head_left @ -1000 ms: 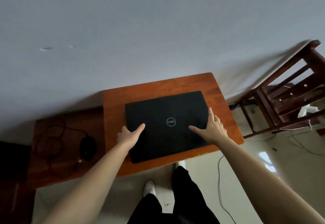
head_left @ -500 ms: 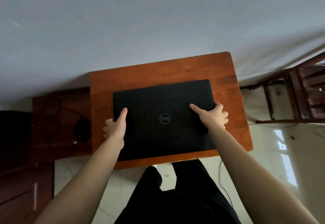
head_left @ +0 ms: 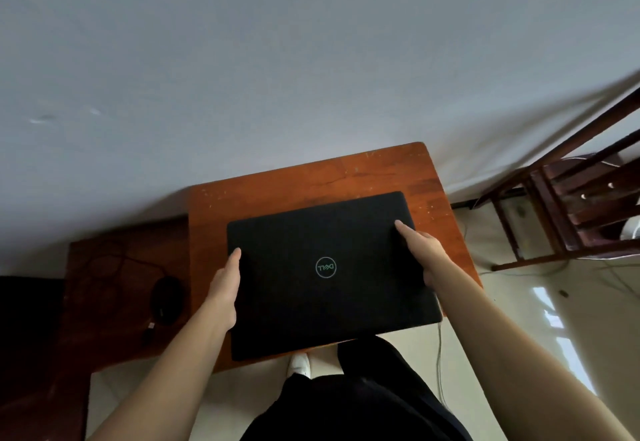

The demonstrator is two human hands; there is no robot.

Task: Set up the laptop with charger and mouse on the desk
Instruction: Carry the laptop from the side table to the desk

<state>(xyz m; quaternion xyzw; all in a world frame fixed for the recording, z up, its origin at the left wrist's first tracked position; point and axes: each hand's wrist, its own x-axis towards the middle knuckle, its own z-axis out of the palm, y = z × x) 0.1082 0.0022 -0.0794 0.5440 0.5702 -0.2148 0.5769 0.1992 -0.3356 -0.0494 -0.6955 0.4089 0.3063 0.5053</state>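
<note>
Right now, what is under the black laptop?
The wooden desk lies under the laptop. The left hand and right hand grip its sides; anything else beneath it is covered.

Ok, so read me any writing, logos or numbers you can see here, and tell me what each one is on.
"DELL", inside a ring, on the lid of the closed black laptop; it reads upside down from this view.
No other text can be read: the dark mouse shows no legible marking.

Dark wooden chair [head_left: 588, 194] stood at right edge of frame. Grey wall [head_left: 277, 59] filled upper half. Pale glossy floor [head_left: 519, 284] lower right.
</note>
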